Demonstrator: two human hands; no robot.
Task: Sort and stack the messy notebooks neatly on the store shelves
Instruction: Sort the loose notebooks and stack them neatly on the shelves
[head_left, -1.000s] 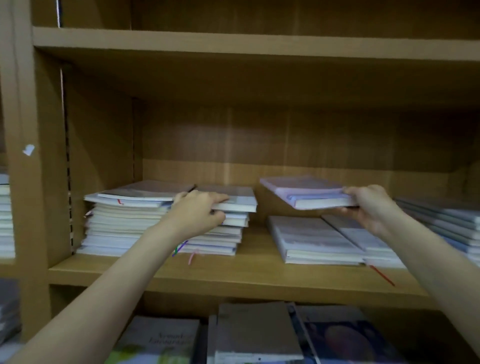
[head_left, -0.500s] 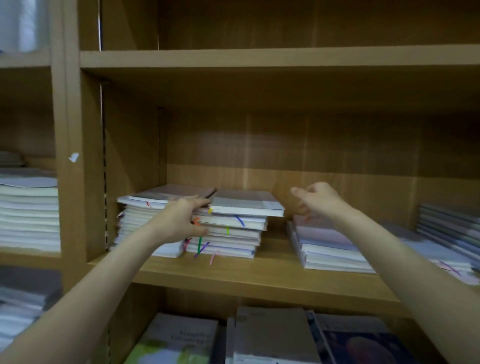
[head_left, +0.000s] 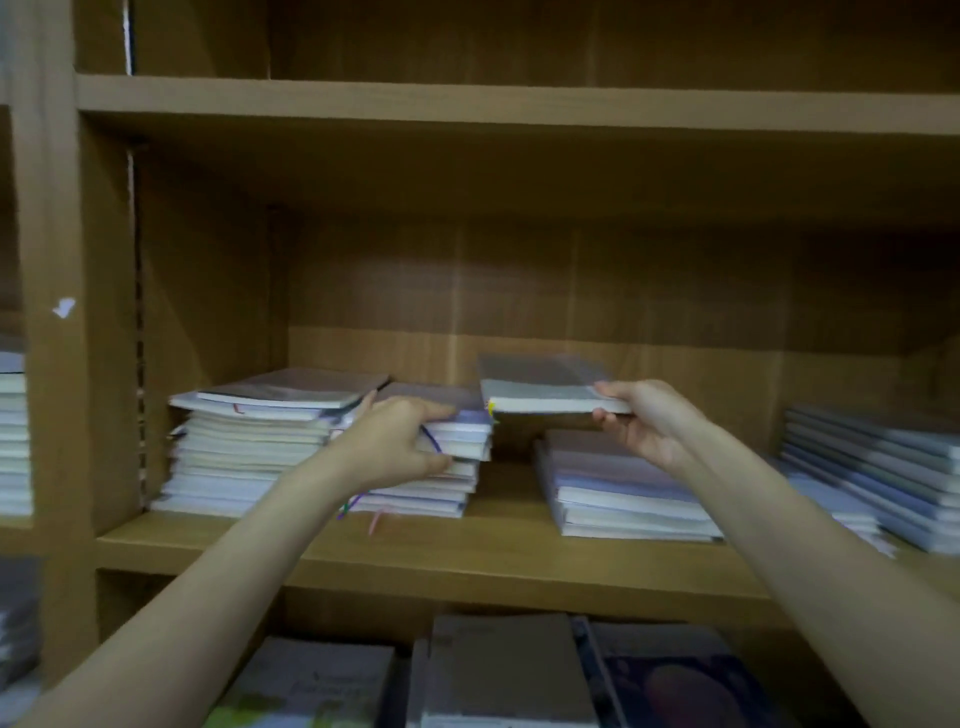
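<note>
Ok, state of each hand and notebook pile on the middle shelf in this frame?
Left hand: grips top notebooks of left stack.
Right hand: holds a notebook.
Held notebook: lifted, level, above shelf.
Left stack: tall, uneven.
Middle stack: low, resting flat.
Right stack: skewed, blurred.

Right hand (head_left: 647, 423) holds notebook (head_left: 540, 387); left hand (head_left: 395, 441) grips stack (head_left: 457, 441).

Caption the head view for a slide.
Left hand grips the tall left pile of pale notebooks on the wooden shelf while right hand holds one grey-covered notebook above the shelf.
</note>
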